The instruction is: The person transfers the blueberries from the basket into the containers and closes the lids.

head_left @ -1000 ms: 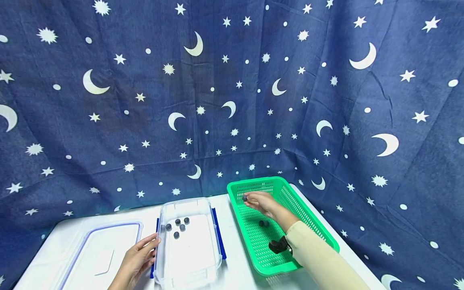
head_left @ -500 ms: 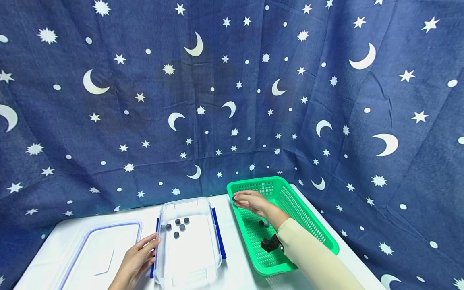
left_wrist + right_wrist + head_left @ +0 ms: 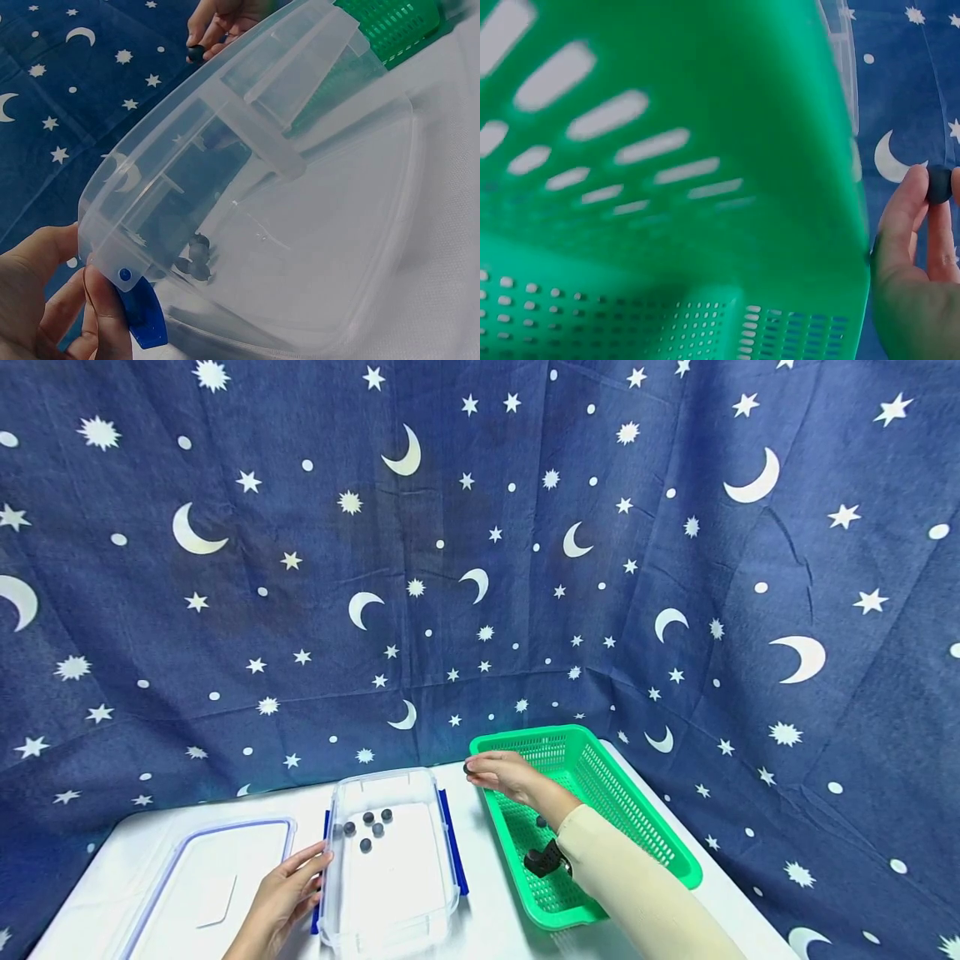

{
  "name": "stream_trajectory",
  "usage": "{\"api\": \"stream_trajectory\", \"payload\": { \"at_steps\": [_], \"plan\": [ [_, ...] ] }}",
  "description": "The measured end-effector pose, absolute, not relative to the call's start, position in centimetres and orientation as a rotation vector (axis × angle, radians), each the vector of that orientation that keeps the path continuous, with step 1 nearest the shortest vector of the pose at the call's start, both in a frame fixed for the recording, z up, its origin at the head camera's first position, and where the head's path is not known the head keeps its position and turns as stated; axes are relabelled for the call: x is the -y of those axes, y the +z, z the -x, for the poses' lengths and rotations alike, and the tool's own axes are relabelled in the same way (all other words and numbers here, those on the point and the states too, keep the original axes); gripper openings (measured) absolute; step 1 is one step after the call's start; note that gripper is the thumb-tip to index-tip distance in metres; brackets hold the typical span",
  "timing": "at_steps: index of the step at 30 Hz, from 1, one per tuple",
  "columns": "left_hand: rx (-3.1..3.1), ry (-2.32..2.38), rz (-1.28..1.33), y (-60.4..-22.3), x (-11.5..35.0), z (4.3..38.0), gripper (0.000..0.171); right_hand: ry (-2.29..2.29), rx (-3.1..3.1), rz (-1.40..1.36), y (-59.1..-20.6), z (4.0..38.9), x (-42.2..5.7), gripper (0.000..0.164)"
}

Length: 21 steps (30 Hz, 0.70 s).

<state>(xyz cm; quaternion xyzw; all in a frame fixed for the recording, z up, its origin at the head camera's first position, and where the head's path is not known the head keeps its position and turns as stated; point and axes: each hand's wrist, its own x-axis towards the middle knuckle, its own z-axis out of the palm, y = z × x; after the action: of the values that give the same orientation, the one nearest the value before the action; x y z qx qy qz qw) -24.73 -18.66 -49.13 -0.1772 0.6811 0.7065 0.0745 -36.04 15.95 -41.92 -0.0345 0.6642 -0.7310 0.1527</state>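
Note:
My right hand (image 3: 510,777) pinches a dark blueberry (image 3: 939,184) between thumb and fingertips, over the far left rim of a green plastic basket (image 3: 568,917). My left hand (image 3: 285,893) grips the left wall of a clear plastic container (image 3: 390,935), thumb and fingers at its edge beside a blue clip latch (image 3: 146,315). Several blueberries (image 3: 377,830) lie loose toward the back of the container's floor. Inside the basket, one more blueberry (image 3: 542,821) shows beside my right forearm, which hides part of the basket floor.
A clear lid with a blue seal (image 3: 202,893) lies flat on the white-covered table (image 3: 487,893), left of the container. Behind the table hangs a dark blue curtain (image 3: 315,568) with moons and stars. A black wrist device (image 3: 543,860) sits on my right wrist.
My right hand has moved left with its blueberry, from over the basket's inside to its left rim. The left hand and the container have stayed in place.

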Motion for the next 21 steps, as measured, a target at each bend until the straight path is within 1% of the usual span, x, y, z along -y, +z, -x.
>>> {"api": "stream_trajectory", "payload": {
  "at_steps": [7,16,21],
  "plan": [
    [-2.044,2.097,0.528,-49.0,18.6,24.7,0.075,-2.061,-1.926,0.111,-41.5,36.3,-14.6,0.032],
    [-2.037,2.108,0.529,-49.0,18.6,24.7,0.074,-2.067,-1.892,0.076,-40.8,36.6,-13.0,0.033],
    [-2.032,2.122,0.538,-49.1,18.6,24.8,0.069,-2.042,-1.909,0.093,-40.8,36.5,-11.9,0.033]
  ]
}}
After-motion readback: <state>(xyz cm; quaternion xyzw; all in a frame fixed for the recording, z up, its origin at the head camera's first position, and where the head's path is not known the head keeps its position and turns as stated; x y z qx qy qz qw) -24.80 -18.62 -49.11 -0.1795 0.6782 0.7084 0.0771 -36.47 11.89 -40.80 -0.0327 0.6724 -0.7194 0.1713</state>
